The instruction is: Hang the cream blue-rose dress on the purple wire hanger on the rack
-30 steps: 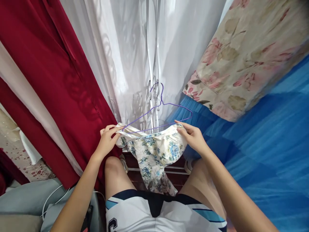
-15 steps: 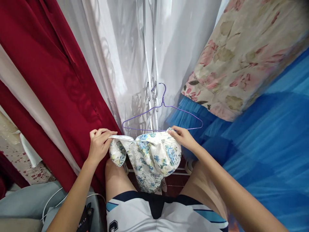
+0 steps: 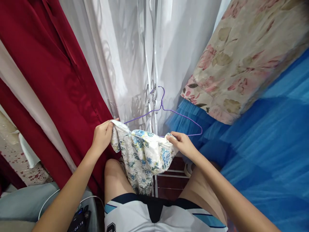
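Note:
A white dress with blue and yellow flowers (image 3: 147, 149) hangs down between my hands, its top edge stretched between them. My left hand (image 3: 102, 135) pinches the upper left corner of the dress. On the other side, my right hand (image 3: 181, 141) grips its upper right edge between thumb and fingers. Just behind the dress is a purple hanger (image 3: 177, 112), its hook near a white metal rack (image 3: 154, 64). The dress covers most of the hanger's lower bar and part of its left end.
Red drapes (image 3: 55, 74) hang to the left and white curtains (image 3: 123, 64) behind. To the right are a beige floral cloth (image 3: 231, 64) and blue tulle (image 3: 272, 154). A grey cushioned seat (image 3: 21, 203) with a white cable and a dark device (image 3: 78, 220) showing digits stands lower left.
My left hand has risen with its corner of the dress, which now overlaps the hanger's left end. My right hand has dropped slightly, and the dress has shifted left.

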### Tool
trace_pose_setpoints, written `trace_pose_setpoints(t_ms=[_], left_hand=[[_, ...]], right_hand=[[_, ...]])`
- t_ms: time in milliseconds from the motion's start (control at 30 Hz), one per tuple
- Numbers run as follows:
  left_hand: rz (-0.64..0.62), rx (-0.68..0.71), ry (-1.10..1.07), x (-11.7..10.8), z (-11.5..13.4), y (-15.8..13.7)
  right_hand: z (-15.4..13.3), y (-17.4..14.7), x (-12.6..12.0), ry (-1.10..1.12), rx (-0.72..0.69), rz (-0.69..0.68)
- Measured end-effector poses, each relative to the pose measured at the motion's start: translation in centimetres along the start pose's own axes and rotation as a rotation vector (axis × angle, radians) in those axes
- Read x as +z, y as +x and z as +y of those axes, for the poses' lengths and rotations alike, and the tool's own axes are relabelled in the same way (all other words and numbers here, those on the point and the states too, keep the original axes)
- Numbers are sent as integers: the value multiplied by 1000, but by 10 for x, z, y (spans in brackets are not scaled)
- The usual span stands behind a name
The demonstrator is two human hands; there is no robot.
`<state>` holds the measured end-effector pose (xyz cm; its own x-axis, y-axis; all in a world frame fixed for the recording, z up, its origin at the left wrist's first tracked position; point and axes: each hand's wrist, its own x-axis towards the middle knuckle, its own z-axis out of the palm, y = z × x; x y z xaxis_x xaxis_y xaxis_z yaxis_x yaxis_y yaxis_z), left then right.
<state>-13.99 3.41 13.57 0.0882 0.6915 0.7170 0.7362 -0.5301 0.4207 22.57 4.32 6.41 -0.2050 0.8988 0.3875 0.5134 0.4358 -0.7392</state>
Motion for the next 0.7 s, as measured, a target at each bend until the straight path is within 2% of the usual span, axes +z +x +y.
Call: trace_pose_setpoints(t_ms=[133,300,500,700], left_hand=[[64,-23,-145,17,27,19],[-22,93,-78,45,55,38],[-5,94,-75,43,46,42],[-21,72,-98,41,43,39]], right_hand=[[-2,-4,8,49,5,-25],[-8,-18,15,136,19,0],[1,-49,-18,240,-50,184],[16,-56,-44,312,-30,563]])
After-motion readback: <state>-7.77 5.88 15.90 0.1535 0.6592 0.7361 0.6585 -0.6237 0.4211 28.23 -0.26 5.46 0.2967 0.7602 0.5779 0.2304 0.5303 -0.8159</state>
